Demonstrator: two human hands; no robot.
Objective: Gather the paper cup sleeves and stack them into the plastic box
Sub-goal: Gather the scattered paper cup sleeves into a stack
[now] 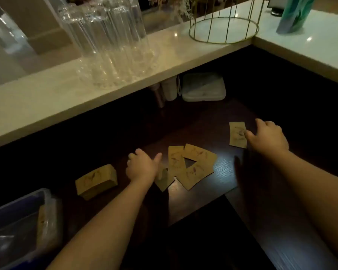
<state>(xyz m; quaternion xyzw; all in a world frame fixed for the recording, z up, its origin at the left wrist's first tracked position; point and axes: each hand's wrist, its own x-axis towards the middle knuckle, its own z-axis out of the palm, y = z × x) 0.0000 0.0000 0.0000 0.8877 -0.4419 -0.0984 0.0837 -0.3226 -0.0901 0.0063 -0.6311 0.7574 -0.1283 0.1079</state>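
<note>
Several flat brown paper cup sleeves (pixel 193 166) lie overlapping on the dark wooden counter. My left hand (pixel 141 166) rests at their left edge, fingers spread, over one sleeve (pixel 163 181). A thick stack of sleeves (pixel 96 181) sits to the left of that hand. A single sleeve (pixel 237 134) lies farther right; my right hand (pixel 267 136) touches its right edge with fingers apart. The clear plastic box (pixel 18 221) stands at the lower left with a sleeve (pixel 42 225) leaning inside it.
A pale raised countertop (pixel 66 98) runs along the back and right, carrying stacked clear plastic cups (pixel 109 41) and a gold wire stand (pixel 223 26). Under its overhang sit a white lidded container (pixel 203 87) and small bottles (pixel 164 92).
</note>
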